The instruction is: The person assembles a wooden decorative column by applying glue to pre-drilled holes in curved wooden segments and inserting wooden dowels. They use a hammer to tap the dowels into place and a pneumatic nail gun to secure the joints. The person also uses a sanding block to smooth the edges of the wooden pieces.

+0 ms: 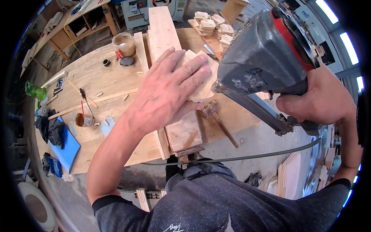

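My left hand (170,83) lies over a pale wooden block (203,89), fingers across its top and thumb at its near side, holding it on a long wooden board (164,29). In my right hand (319,98) is a grey pneumatic nail gun (262,54) with a red band, my fingers wrapped round its handle. The gun's nose points toward the block's right edge; whether they touch I cannot tell. A wooden-handled mallet (220,121) lies just right of the board, below the block.
An air hose (251,157) runs from the gun past my waist. Several assembled wooden pieces (208,25) sit at the far right of the workbench (127,149). Leftward are a plastic tub (123,44), a screwdriver (82,93), a small glue pot (83,120) and a blue folder (65,145).
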The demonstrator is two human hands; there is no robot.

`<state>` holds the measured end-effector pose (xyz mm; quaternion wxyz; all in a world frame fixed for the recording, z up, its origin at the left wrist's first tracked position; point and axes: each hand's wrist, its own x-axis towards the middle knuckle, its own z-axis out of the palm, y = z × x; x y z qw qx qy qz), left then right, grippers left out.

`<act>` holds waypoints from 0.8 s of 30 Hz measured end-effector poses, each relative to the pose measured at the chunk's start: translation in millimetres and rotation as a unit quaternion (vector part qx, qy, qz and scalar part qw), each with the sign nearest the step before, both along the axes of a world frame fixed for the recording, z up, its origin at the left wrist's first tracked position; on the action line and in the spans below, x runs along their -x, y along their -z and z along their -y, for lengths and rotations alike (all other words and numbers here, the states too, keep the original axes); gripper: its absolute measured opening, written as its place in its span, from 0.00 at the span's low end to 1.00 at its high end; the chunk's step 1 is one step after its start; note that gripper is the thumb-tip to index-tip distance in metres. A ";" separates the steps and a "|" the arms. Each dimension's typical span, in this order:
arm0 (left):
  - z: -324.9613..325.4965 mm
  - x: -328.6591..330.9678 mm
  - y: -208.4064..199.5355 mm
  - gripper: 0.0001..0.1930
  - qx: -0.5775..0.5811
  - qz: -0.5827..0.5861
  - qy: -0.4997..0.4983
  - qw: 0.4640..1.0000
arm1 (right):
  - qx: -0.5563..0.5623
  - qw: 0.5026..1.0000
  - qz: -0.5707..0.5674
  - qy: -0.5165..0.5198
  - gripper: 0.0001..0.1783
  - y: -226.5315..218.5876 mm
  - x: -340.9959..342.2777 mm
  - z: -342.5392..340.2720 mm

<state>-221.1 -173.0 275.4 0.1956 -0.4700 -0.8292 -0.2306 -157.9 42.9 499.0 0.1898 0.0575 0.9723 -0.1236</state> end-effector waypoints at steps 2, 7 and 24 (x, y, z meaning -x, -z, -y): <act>-0.6 0.3 -0.3 0.42 -0.002 -0.001 -0.001 1.000 | -0.003 0.999 -0.039 -0.033 0.17 2.9 -1.1 -5.6; -0.2 0.8 0.1 0.42 -0.011 0.007 0.002 1.000 | -0.025 0.999 0.028 -0.003 0.16 -7.2 6.1 -3.9; -1.7 -0.1 -0.7 0.39 -0.028 -0.020 0.003 0.999 | 0.065 0.991 -0.017 -0.113 0.24 2.4 -7.5 -7.7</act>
